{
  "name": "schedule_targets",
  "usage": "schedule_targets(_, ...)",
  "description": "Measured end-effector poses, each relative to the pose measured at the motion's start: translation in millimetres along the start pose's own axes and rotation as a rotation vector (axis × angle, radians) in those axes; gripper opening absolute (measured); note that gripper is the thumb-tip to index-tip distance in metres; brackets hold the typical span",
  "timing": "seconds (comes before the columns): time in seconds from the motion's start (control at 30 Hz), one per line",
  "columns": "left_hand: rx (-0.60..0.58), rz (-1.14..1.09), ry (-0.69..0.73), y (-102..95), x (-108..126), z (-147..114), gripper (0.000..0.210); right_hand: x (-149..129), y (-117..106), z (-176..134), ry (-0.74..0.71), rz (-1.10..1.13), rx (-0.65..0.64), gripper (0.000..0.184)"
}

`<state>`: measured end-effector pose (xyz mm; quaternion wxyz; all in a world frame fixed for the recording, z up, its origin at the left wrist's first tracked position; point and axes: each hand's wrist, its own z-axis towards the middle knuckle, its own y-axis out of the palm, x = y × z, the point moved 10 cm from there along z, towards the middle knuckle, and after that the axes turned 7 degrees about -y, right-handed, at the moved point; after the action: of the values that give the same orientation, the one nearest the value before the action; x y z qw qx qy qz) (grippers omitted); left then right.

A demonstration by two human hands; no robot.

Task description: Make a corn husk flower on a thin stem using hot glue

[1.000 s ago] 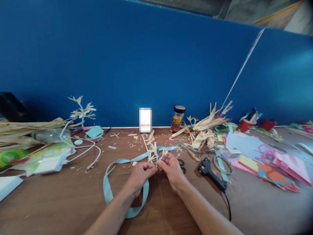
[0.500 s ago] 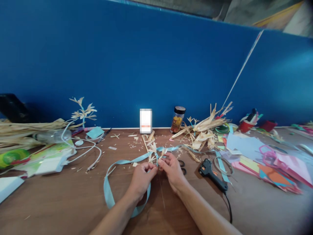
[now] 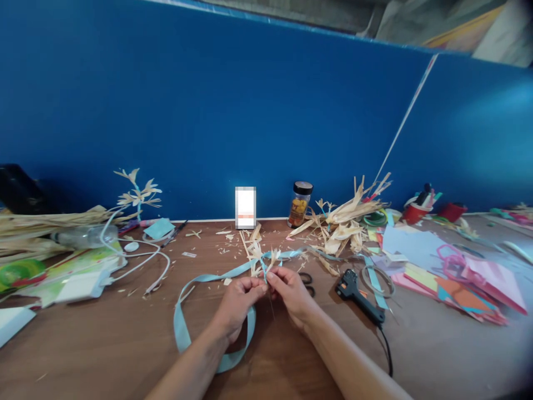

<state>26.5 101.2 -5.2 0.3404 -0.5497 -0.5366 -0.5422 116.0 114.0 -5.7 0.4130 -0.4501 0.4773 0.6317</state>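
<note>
My left hand and my right hand meet at the middle of the table, fingertips pinched close together. Between them stands a small dried-husk flower whose thin stem is wrapped in light blue. My right thumb and index finger grip the stem; my left fingertips close on its lower part, partly hidden. A loose light blue ribbon loops around my left hand and runs behind the flower. Just right of my right hand lie dark scissor handles. A black glue gun rests farther right.
Dried husks are piled beside a black-lidded jar at the back. A finished-looking husk spray stands back left, near a white cable. Coloured papers and a red cup lie right. A blue partition closes the back.
Both hands keep their pinch on the husk flower's stem, with only slight finger movement. The whole view has shifted a little.
</note>
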Motion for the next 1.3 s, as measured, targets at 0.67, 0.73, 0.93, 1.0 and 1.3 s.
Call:
schedule_targets(0.67, -0.179, -0.108, -0.177, 11.4, -17.5, -3.3, 0.014, 8.3, 19.3, -12.5, 0.243, 0.302, -0.251, 0.019)
schedule_targets(0.73, -0.189, -0.102, -0.175, 12.1, -16.6, -4.1, 0.015, 8.8, 19.0, -12.2, 0.238, 0.293, -0.252, 0.019)
schedule_targets(0.93, -0.164, -0.088, -0.169, 9.9, -14.2, -4.6, 0.018, 9.4, 15.7, -10.7, 0.223, 0.247, -0.233, 0.02)
schedule_targets(1.0, -0.156, -0.08, -0.171, 9.9, -12.8, -4.9, 0.017, 9.7, 14.6, -10.4, 0.224, 0.226, -0.229, 0.021)
schedule_targets(1.3, -0.045, 0.031, -0.114, 1.2, -6.6, -2.4, 0.02, 14.9, 11.0, -8.7, 0.221, 0.196, -0.206, 0.022)
